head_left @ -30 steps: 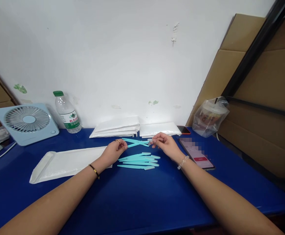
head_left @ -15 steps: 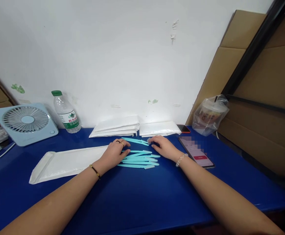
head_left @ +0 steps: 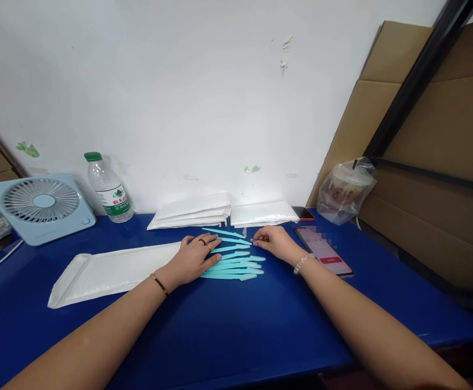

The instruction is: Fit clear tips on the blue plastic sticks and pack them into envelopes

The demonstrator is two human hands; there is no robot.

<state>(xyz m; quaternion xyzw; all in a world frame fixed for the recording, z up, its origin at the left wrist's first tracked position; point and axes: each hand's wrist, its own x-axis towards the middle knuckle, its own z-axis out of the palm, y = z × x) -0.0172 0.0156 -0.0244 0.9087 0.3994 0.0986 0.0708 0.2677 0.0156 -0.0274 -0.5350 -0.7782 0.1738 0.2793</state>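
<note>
Several thin turquoise sticks with pale blade-like tips [head_left: 236,265] lie side by side on the blue table [head_left: 220,336], tips to the right. My left hand [head_left: 194,259] rests with spread fingers over their left ends, partly hiding them. My right hand [head_left: 272,242] is at the tip side, its fingers pinched together beside a small clear piece near the tip of an upper stick. Whether that piece is held is hard to make out. A long white padded envelope [head_left: 115,271] lies to the left, its right end beside my left hand.
White packets [head_left: 191,210] and a further white packet [head_left: 263,213] lie against the wall. A blue fan [head_left: 44,201] and a bottle [head_left: 110,189] stand left. Right are a phone [head_left: 323,252], another phone [head_left: 303,213], a bagged cup [head_left: 345,189] and cardboard [head_left: 394,59].
The upper sticks are now spread apart from each other. My left hand has flattened over the left ends, and my right hand's fingers have closed together near the tips.
</note>
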